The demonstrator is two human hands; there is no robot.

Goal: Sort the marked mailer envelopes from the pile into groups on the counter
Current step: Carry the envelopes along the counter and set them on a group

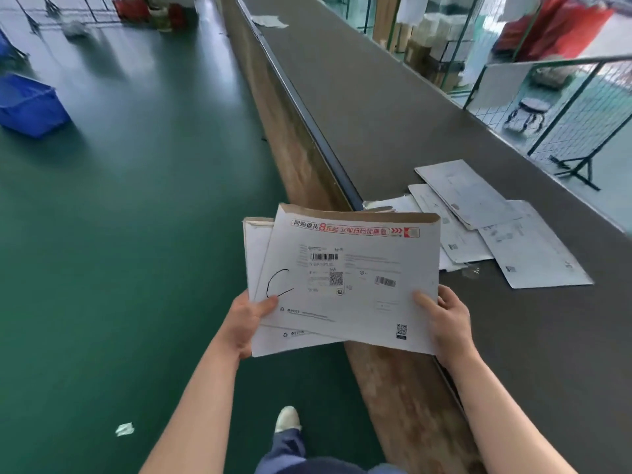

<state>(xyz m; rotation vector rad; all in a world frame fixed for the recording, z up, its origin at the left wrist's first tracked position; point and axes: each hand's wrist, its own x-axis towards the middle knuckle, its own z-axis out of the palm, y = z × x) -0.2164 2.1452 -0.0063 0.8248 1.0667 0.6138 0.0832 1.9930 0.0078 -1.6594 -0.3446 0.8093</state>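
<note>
A blue plastic bin [29, 106] sits on the green floor [143, 206] at your far left, with a scrap of crumpled paper [124, 429] lying nearer your feet. Your left hand [248, 323] pinches the lower left corner of a small stack of mailer envelopes [352, 285], thumb on top across a hand-drawn black "C" mark [277, 283]; the fingers beneath are hidden. The stack hangs in the air over the counter's wooden edge. Your right hand [444, 323] grips the stack's lower right corner, thumb pressed on the top face. How many envelopes lie under the top one is hard to tell. On the grey counter [376, 107] just beyond, a loose pile of envelopes [478, 217] overlaps, its printing too blurred to read. A wire fence [564, 107] stands at right.
</note>
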